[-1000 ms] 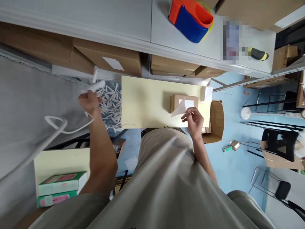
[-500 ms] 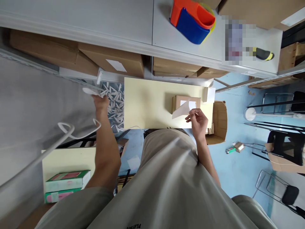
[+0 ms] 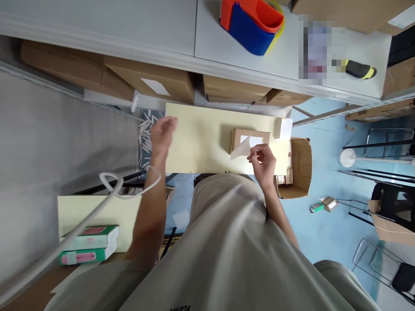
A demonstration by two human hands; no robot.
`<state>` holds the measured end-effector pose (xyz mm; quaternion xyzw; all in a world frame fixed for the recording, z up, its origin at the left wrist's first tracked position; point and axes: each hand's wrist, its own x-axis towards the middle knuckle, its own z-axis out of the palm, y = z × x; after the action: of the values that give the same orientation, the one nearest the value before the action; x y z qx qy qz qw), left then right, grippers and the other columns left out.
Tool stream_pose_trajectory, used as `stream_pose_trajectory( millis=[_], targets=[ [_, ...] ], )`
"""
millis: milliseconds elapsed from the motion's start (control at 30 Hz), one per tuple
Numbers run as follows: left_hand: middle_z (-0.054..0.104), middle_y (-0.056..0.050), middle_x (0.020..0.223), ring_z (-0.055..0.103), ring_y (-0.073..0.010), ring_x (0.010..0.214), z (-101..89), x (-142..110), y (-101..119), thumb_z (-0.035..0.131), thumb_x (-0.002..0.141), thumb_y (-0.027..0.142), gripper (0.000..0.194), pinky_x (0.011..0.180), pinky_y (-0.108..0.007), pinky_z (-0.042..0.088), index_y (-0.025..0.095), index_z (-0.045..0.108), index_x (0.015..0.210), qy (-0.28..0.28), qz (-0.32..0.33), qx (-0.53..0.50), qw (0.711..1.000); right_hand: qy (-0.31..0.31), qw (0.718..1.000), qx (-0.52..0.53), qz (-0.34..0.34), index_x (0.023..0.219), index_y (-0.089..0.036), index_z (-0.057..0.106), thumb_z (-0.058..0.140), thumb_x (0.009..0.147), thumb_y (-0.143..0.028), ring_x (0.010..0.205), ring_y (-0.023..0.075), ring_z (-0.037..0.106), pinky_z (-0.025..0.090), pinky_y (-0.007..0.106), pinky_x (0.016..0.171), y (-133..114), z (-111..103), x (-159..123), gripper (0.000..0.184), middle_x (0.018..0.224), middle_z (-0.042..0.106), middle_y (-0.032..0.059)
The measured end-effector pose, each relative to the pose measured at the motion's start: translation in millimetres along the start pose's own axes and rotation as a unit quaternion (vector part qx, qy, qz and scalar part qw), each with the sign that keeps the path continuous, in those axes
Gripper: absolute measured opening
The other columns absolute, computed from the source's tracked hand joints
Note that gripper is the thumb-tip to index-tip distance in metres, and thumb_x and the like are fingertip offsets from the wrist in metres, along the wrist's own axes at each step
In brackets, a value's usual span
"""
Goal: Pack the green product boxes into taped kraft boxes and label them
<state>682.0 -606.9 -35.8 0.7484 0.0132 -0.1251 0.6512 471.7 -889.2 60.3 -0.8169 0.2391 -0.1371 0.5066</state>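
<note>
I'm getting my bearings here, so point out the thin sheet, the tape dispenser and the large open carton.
Thin sheet [image 3: 241,149], head view, on its middle.
Tape dispenser [image 3: 250,33], head view, on its blue side.
Large open carton [image 3: 302,172], head view, on its inner wall.

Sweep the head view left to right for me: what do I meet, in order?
Stacked green-and-white boxes, left hand, labelled cardboard box, small white box, round white disc.
</note>
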Motion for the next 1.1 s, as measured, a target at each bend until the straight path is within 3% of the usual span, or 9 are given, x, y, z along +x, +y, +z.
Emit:
stream_pose_trajectory(
  millis=[133,200,267,400,533,700,767,1000,1100],
  targets=[
    [0.083,-0.009,0.101,0.080,-0.0240,0.101,112.1,-76.2,28.8,0.094,0.077,0.067,0.057,0.099,-0.045,0.064,0.018,0.073,0.097,-0.159,-0.103,-0.152,0.970,-0.009,0.991,-0.100,-0.090,0.097,-0.025,0.065,0.056,0.109,-0.043,0.075,0.0142,0.070,0.061,0.029,0.064,5.9,-1.5,7.0,0.023,0.104,0.071,0.0039],
    [0.082,-0.008,0.099,0.080,-0.0250,0.102,149.8,-104.1,45.9,0.092,0.078,0.069,0.057,0.101,-0.045,0.064,0.019,0.072,0.095,-0.186,-0.124,-0.178,0.958,-0.023,0.986,-0.128,-0.109,0.100,-0.024,0.067,0.055,0.110,-0.042,0.073,0.0131,0.069,0.060,0.028,0.064,9.8,-3.6,8.5,0.024,0.107,0.073,0.0045],
    [0.080,-0.006,0.095,0.079,-0.0236,0.099,172.4,-118.7,56.0,0.092,0.079,0.068,0.054,0.100,-0.042,0.064,0.020,0.071,0.093,-0.171,-0.132,-0.179,0.960,-0.044,0.982,-0.144,-0.110,0.102,-0.024,0.070,0.056,0.111,-0.041,0.072,0.0126,0.070,0.058,0.027,0.064,13.8,-6.8,8.4,0.024,0.110,0.074,0.0050],
    [0.076,-0.002,0.088,0.076,-0.0213,0.090,192.4,-123.0,52.0,0.092,0.081,0.060,0.044,0.093,-0.041,0.065,0.023,0.068,0.090,-0.110,-0.141,-0.151,0.972,-0.109,0.979,-0.144,-0.094,0.107,-0.026,0.077,0.058,0.112,-0.036,0.077,0.0144,0.072,0.056,0.028,0.067,21.4,-16.8,6.2,0.022,0.116,0.076,0.0063],
    [0.077,-0.004,0.093,0.075,-0.0236,0.094,201.4,-123.0,39.7,0.090,0.080,0.056,0.041,0.092,-0.045,0.065,0.025,0.066,0.091,-0.062,-0.153,-0.135,0.977,-0.188,0.980,-0.029,-0.066,0.113,-0.029,0.083,0.065,0.109,-0.036,0.076,0.0153,0.072,0.060,0.031,0.070,36.6,-34.3,8.2,0.020,0.122,0.077,0.0052],
    [0.077,-0.004,0.097,0.076,-0.0282,0.111,205.5,-129.9,38.3,0.090,0.078,0.060,0.049,0.097,-0.046,0.067,0.024,0.061,0.091,-0.063,-0.169,-0.126,0.976,-0.034,0.996,0.049,0.071,0.102,-0.026,0.086,0.070,0.103,-0.053,0.073,0.0167,0.070,0.062,0.033,0.067,79.2,-65.6,29.4,0.031,0.108,0.079,0.0063],
    [0.076,-0.004,0.096,0.075,-0.0280,0.111,207.7,-133.5,40.2,0.090,0.078,0.061,0.050,0.096,-0.045,0.067,0.023,0.061,0.091,-0.078,-0.177,-0.116,0.974,-0.007,0.991,0.058,0.124,0.099,-0.025,0.086,0.075,0.097,-0.058,0.067,0.0153,0.067,0.061,0.033,0.064,100.0,-76.0,42.3,0.035,0.108,0.080,0.0067],
    [0.074,-0.002,0.094,0.075,-0.0243,0.104,229.0,-140.4,41.4,0.092,0.074,0.059,0.050,0.094,-0.043,0.069,0.023,0.060,0.089,-0.113,-0.198,-0.118,0.967,-0.088,0.966,0.122,0.209,0.089,-0.019,0.082,0.084,0.085,-0.060,0.060,0.0158,0.064,0.052,0.029,0.053,142.4,-93.7,69.5,0.041,0.071,0.073,0.0020],
    [0.074,-0.002,0.095,0.075,-0.0241,0.105,238.5,-141.1,39.5,0.091,0.074,0.060,0.050,0.094,-0.043,0.069,0.024,0.060,0.089,-0.120,-0.204,-0.109,0.965,-0.102,0.961,0.141,0.214,0.089,-0.020,0.080,0.084,0.083,-0.059,0.061,0.0154,0.064,0.051,0.028,0.052,146.4,-97.9,68.4,0.040,0.072,0.073,0.0019]
  ],
)
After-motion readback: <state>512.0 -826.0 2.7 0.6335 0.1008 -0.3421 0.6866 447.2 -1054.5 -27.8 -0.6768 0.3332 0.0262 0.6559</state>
